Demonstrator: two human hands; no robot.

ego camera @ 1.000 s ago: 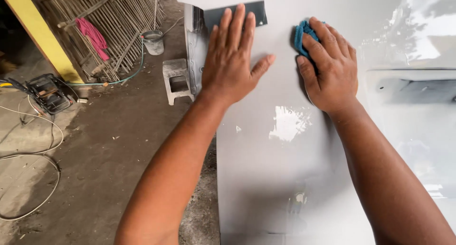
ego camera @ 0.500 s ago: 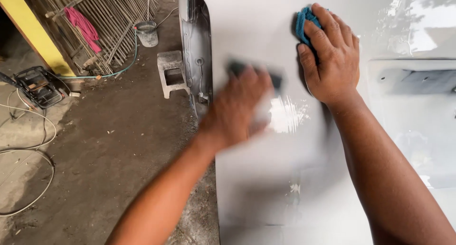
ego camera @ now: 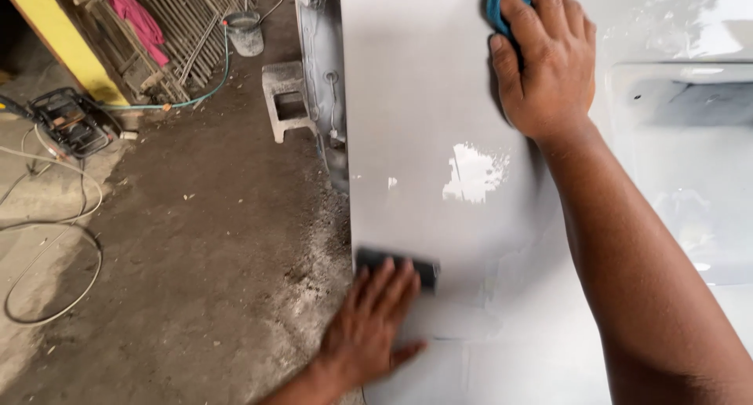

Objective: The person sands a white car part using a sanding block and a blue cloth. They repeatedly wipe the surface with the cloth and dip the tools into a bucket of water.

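While the dark rectangular sanding block (ego camera: 396, 266) lay flat against the lower part of the grey primed panel (ego camera: 423, 99), near its left edge, the left hand (ego camera: 369, 330) pressed it with fingers spread over its back. Even pressure and a block kept flush would likely have served best, sparing the edge. Higher up, the right hand (ego camera: 545, 63) was closed over a blue cloth (ego camera: 496, 1) against the same matt, smooth surface. A pale, ragged patch (ego camera: 473, 172) showed between them. Beyond lay a gritty dirt floor (ego camera: 196, 240), a concrete block (ego camera: 286, 99) and a green hose (ego camera: 176, 100).
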